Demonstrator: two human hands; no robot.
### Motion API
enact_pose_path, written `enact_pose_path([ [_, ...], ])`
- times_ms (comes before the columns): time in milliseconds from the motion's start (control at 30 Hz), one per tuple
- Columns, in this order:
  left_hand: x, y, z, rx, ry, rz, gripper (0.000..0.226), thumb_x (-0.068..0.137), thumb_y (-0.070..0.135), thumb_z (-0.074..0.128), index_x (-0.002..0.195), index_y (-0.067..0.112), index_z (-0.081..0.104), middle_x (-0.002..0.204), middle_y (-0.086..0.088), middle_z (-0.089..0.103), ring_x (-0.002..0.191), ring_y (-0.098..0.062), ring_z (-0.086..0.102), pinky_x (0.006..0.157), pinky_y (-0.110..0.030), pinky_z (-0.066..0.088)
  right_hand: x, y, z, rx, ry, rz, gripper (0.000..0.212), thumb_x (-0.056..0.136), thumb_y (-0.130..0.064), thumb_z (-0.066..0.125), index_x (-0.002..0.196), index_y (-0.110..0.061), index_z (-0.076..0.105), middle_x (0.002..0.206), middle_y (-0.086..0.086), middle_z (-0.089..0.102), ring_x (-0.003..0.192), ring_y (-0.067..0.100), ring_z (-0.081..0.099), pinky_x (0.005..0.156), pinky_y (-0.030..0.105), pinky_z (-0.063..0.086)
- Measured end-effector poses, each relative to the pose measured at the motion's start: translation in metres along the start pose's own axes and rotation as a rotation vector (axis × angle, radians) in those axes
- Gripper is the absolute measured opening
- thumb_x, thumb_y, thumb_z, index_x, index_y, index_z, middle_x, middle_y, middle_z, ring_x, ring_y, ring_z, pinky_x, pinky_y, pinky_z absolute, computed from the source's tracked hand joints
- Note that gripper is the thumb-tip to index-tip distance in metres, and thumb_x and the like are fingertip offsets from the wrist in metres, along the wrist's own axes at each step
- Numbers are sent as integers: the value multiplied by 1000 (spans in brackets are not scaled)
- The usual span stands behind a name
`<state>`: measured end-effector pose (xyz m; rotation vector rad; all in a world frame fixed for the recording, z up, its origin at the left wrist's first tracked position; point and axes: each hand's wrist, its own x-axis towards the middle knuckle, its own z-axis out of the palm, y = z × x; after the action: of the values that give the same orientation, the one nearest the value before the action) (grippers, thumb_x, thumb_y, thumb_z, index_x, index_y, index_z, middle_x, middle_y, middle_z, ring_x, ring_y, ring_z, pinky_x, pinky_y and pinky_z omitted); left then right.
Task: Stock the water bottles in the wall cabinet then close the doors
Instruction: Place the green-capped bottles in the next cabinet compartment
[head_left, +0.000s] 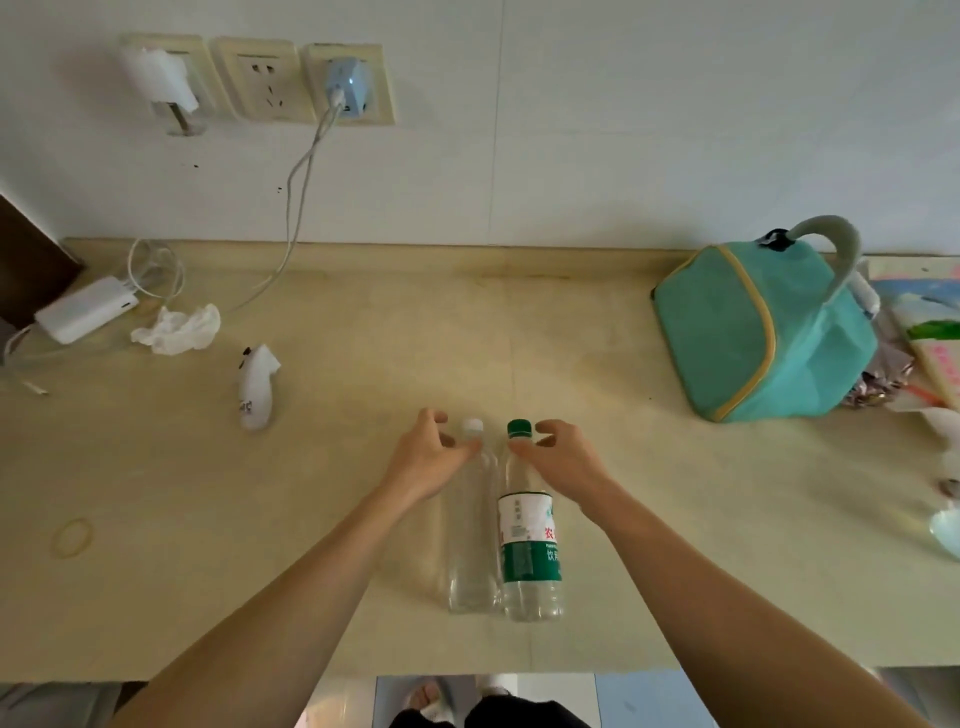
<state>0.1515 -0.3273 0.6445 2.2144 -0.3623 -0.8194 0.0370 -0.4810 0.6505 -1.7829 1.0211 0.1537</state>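
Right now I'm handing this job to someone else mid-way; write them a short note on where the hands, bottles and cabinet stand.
Left hand: open, fingers curled round the neck of the white-capped bottle, no firm grip yet.
Right hand: open, fingers at the neck of the green-capped bottle, also not closed.
Both bottles stand upright, side by side, near the front edge of the counter. The wall cabinet is out of view, so its door state is unknown.
Done: nothing stocked as far as this view shows.
Left: grip both bottles, lift them into the cabinet, close the doors.
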Motion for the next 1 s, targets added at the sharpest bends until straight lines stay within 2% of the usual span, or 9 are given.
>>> enact_pose_path([
  [133, 17, 8, 7, -86, -46, -55, 55, 90, 40, 70, 136, 17, 50, 120, -3, 65, 96, -14, 63, 66, -23, 45, 26, -8, 8, 137, -14, 55, 60, 89, -32, 73, 141, -9, 52, 117, 10, 67, 101, 23, 67, 83, 35, 56],
  [233, 24, 7, 14, -123, -44, -86, 46, 89, 32, 70, 129, 14, 57, 119, -6, 67, 101, -20, 67, 78, -31, 53, 35, -9, 14, 169, -9, 76, 48, 89, -22, 75, 131, -8, 58, 99, 8, 68, 81, 17, 67, 65, 26, 55],
  [300, 27, 6, 16, -162, -44, -92, 39, 89, 27, 71, 124, 13, 61, 114, -8, 69, 98, -20, 68, 79, -31, 53, 37, -9, 15, 191, 12, 81, 40, 88, -15, 75, 125, -7, 62, 93, 7, 67, 73, 16, 64, 60, 27, 53],
  [367, 28, 7, 14, -195, -36, -87, 35, 89, 25, 71, 122, 14, 63, 112, -9, 70, 94, -20, 68, 73, -28, 52, 38, -10, 12, 225, 29, 76, 38, 87, -12, 77, 122, -5, 64, 97, 12, 68, 77, 20, 65, 71, 37, 58],
  [467, 25, 11, 5, -210, 13, -54, 35, 92, 30, 69, 124, 18, 62, 108, -5, 69, 94, -19, 69, 69, -27, 50, 33, -21, -1, 263, 68, 13, 41, 84, -13, 80, 121, -6, 65, 103, 14, 70, 79, 21, 65, 78, 36, 58],
  [600, 15, 29, -20, -263, 84, 97, 33, 93, 29, 69, 125, 23, 63, 105, -2, 71, 96, -18, 70, 81, -32, 56, 13, -47, -26, 292, 146, -147, 41, 81, -14, 83, 119, -13, 67, 98, 5, 73, 84, 20, 68, 77, 30, 58],
  [733, 0, 53, -48, -277, 138, 306, 30, 92, 22, 71, 122, 23, 65, 105, 3, 71, 95, -11, 69, 84, -25, 55, -17, -71, -46, 314, 242, -342, 40, 78, -14, 85, 114, -22, 69, 97, -7, 75, 90, 6, 70, 76, 17, 55],
  [867, -21, 63, -65, -236, 135, 501, 35, 89, 13, 73, 121, 24, 66, 114, 15, 69, 104, 0, 65, 90, -13, 50, -45, -73, -53, 263, 288, -494, 43, 78, -11, 84, 110, -33, 66, 104, -12, 73, 95, 4, 68, 85, 18, 55],
  [1000, -36, 56, -66, -170, 107, 607, 39, 88, 11, 75, 123, 26, 65, 121, 22, 66, 115, 5, 60, 98, -10, 44, -58, -64, -49, 245, 294, -561, 44, 83, -6, 79, 122, -24, 66, 110, -15, 74, 105, 3, 67, 97, 22, 52],
])
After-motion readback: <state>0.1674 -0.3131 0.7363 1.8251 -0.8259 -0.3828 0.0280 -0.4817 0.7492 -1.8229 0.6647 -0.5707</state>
